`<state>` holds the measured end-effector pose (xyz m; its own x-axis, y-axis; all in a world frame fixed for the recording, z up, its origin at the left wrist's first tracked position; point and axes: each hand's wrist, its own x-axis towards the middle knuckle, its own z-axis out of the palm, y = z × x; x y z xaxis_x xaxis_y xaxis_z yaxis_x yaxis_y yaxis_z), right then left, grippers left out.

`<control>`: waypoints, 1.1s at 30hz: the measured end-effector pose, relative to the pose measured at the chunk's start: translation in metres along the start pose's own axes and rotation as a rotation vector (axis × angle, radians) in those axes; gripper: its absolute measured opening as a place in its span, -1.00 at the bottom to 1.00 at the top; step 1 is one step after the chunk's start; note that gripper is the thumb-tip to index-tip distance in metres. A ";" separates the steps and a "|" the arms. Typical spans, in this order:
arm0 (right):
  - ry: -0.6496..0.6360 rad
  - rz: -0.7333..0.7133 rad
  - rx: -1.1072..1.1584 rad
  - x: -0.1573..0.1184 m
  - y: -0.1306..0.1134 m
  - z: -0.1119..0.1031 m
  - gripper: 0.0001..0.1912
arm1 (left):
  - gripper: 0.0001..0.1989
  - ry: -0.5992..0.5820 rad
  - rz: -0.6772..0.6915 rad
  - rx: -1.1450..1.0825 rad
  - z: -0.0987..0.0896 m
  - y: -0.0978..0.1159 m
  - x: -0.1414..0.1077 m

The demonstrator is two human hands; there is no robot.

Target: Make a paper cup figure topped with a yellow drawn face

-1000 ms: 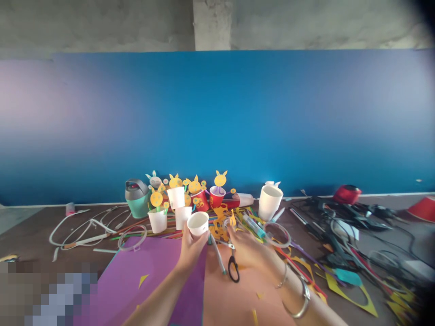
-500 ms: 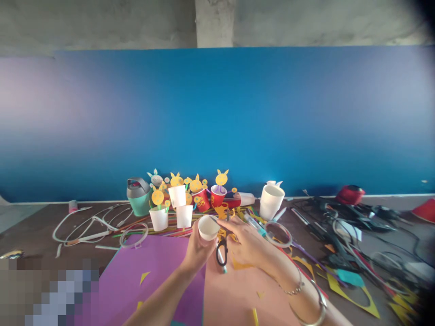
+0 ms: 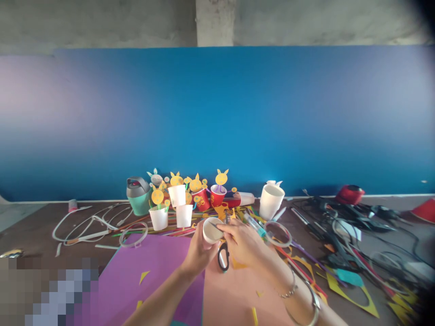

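My left hand (image 3: 199, 253) is wrapped around a white paper cup (image 3: 212, 236), its mouth tilted up towards me. With my right hand (image 3: 241, 240) I grip a pair of scissors spread apart. One dark blade reaches over the rim into the cup's mouth; whether its tip touches the inside I cannot tell. Below my fingers hangs a black handle loop (image 3: 223, 257) of the scissors. Both hands are above the seam between a purple sheet (image 3: 163, 267) and an orange-pink sheet (image 3: 234, 299).
Behind the hands stand white cups (image 3: 159, 218), red cups (image 3: 218, 195) and yellow paper animal heads. A green-grey container (image 3: 138, 199) is at back left, a stacked white cup (image 3: 271, 203) at back right. Tape rolls (image 3: 277, 234), paper scraps (image 3: 353, 290), white cords (image 3: 98, 222) and dark cables lie around.
The cup has shifted slightly right and down in my left hand. My right hand has drawn closer to it, and the scissor blade now extends further into the mouth.
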<state>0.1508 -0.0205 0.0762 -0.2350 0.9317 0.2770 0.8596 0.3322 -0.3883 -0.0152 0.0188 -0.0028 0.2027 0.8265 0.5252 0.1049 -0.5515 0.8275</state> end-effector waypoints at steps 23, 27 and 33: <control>0.020 0.168 0.182 0.004 -0.012 0.014 -0.61 | -0.38 -0.071 0.088 0.238 -0.003 -0.013 -0.005; -0.021 0.107 0.097 0.001 -0.006 0.001 -0.65 | -0.33 0.064 0.072 0.255 -0.006 -0.017 0.000; -0.062 0.132 0.060 0.001 0.023 -0.022 -0.57 | -0.50 0.231 -0.137 0.183 -0.006 -0.016 0.006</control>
<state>0.1803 -0.0150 0.0867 -0.1513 0.9745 0.1658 0.8567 0.2129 -0.4699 -0.0218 0.0337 -0.0117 -0.0494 0.8868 0.4595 0.2935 -0.4269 0.8554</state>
